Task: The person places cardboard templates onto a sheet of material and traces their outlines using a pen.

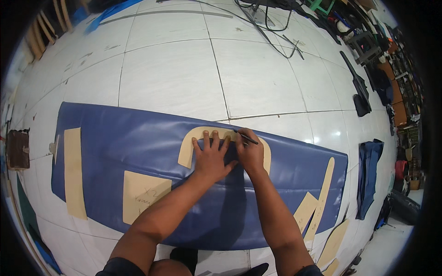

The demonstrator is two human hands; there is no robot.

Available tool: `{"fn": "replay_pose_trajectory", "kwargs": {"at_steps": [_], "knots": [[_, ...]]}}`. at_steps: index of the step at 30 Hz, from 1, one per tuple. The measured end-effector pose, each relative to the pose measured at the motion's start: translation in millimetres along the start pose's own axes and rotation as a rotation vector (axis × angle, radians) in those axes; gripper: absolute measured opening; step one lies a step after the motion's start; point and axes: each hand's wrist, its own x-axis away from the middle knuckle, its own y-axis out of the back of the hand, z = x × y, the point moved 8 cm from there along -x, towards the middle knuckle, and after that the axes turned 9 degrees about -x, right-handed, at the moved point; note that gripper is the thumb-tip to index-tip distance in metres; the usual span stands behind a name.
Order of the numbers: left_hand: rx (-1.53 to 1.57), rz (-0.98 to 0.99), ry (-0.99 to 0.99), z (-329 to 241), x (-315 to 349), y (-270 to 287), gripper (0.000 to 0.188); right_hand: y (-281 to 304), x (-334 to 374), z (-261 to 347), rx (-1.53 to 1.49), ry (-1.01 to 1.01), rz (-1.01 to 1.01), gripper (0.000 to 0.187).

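A large sheet of blue leather-like material [110,147] lies spread on the floor. Near its far edge rests an arch-shaped tan paper pattern [186,154]. My left hand [212,158] presses on the arch with its fingers spread and nothing in its grasp. My right hand [250,152] is closed round a dark pen [248,138], held at the top of the arch beside the material's far edge. The pen's tip is too small to make out. Part of the arch's right side is hidden behind my right hand.
More tan patterns lie on the material: a long strip [73,175] at left, a rectangle [142,193] and narrow pieces [323,198] at right. Another pattern [334,246] is on the tiled floor [170,78]. Folded blue material [368,179] and black cables [271,43] lie farther out.
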Motion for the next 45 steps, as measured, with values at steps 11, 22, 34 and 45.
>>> {"fn": "replay_pose_trajectory", "kwargs": {"at_steps": [11,22,34,45], "knots": [[-0.067,0.015,-0.008,-3,-2,-4,0.083,20,0,-1,0.035,-0.033,-0.02,0.019],[-0.109,0.001,-0.014,-6,-4,2,0.081,30,2,-7,0.063,-0.001,-0.055,0.021],[-0.15,-0.075,-0.025,-7,-4,4,0.081,38,6,-16,0.092,0.049,-0.083,0.02],[-0.147,0.048,-0.003,-7,-5,7,0.082,91,39,-41,0.006,-0.037,-0.252,0.021]]}}
